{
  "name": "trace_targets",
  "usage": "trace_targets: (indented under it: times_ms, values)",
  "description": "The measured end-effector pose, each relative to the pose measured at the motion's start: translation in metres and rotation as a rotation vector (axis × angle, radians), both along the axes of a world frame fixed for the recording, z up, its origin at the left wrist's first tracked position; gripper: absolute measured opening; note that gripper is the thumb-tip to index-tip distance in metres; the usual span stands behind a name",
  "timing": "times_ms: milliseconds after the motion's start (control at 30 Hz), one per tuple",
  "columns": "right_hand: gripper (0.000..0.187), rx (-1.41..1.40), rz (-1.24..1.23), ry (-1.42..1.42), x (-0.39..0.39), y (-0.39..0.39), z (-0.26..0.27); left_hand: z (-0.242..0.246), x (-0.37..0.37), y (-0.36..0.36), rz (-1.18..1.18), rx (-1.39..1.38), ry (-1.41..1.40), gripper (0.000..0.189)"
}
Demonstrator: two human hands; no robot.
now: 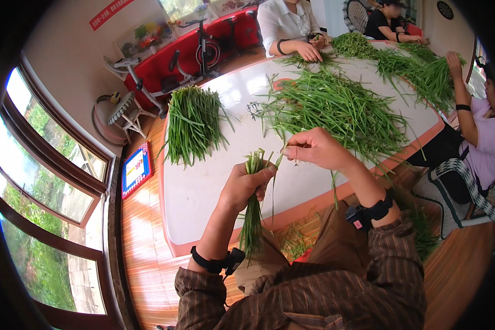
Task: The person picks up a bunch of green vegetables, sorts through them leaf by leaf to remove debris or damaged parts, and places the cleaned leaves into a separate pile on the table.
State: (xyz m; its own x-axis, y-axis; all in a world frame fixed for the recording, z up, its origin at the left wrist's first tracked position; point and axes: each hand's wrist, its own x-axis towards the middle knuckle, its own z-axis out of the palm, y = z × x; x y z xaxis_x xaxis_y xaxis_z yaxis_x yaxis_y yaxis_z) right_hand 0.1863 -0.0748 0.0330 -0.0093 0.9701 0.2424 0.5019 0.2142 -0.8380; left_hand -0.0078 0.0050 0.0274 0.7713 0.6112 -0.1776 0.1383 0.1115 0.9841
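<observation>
My left hand (247,183) is closed around a bunch of green garlic chives (252,227), cut ends up and leaves hanging over my lap. Just right of it, my right hand (313,150) pinches a thin chive stalk (281,154) between thumb and forefinger; its lower part reaches the left hand's thumb. Beyond my right hand spreads a large loose heap of chives (338,107) on the white table (206,198). At the table's left side lies a neat stack of aligned chives (194,123), ends pointing away from me.
Across the table a person in a white shirt (288,24) handles chives. Another person in black (385,24) sits at the far right, and one in pink (482,136) lifts a bunch. Scraps (299,243) lie below the table edge. A woven chair (458,198) stands right.
</observation>
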Motion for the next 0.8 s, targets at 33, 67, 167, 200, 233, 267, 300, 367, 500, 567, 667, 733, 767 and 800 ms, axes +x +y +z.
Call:
trace_targets:
  times_ms: [33,67,167,200,233,267,300,367,500,567,667,733,767,800]
  values:
    - [0.024,0.011,-0.016,0.17,-0.004,0.006,-0.012,-0.003,0.002,-0.001,0.047,0.005,-0.015,0.019]
    - [0.025,0.023,-0.031,0.339,-0.01,0.01,-0.023,-0.006,0.003,0.0,0.094,0.009,-0.031,0.018]
    - [0.023,0.124,-0.15,0.298,-0.034,0.01,-0.033,-0.009,-0.001,0.004,0.109,0.011,-0.044,0.018]
    - [0.024,0.101,-0.134,0.316,-0.035,0.01,-0.033,-0.009,-0.003,0.002,0.104,0.035,-0.018,0.019]
    - [0.024,0.101,-0.137,0.318,-0.033,0.012,-0.035,-0.007,-0.004,0.002,0.101,0.036,-0.016,0.019]
    - [0.023,0.113,-0.114,0.327,-0.03,0.015,-0.037,-0.004,-0.004,0.001,0.104,0.026,-0.009,0.019]
    - [0.023,0.125,-0.092,0.333,-0.027,0.016,-0.037,-0.002,-0.005,0.001,0.106,0.017,-0.005,0.019]
    - [0.022,0.132,-0.097,0.419,-0.02,0.013,-0.031,-0.004,-0.009,0.002,0.096,-0.017,-0.025,0.018]
    - [0.02,0.254,-0.161,0.516,0.007,0.01,-0.025,0.0,-0.013,0.002,0.059,-0.065,-0.031,0.017]
    - [0.021,0.222,-0.143,0.52,0.019,-0.004,-0.018,-0.003,-0.016,0.005,0.051,-0.091,-0.059,0.017]
    - [0.034,-0.139,0.38,0.349,0.014,-0.025,-0.014,-0.006,-0.018,0.009,0.044,-0.136,-0.092,0.018]
    - [0.038,-0.338,0.282,-0.125,0.007,-0.032,-0.003,-0.005,-0.013,0.009,0.028,-0.157,-0.098,0.018]
    - [0.037,-0.35,0.131,-0.29,0.002,-0.031,-0.001,-0.004,-0.011,0.008,0.015,-0.161,-0.104,0.018]
    - [0.037,-0.35,0.129,-0.29,0.001,-0.026,-0.005,-0.002,-0.01,0.006,0.005,-0.16,-0.108,0.018]
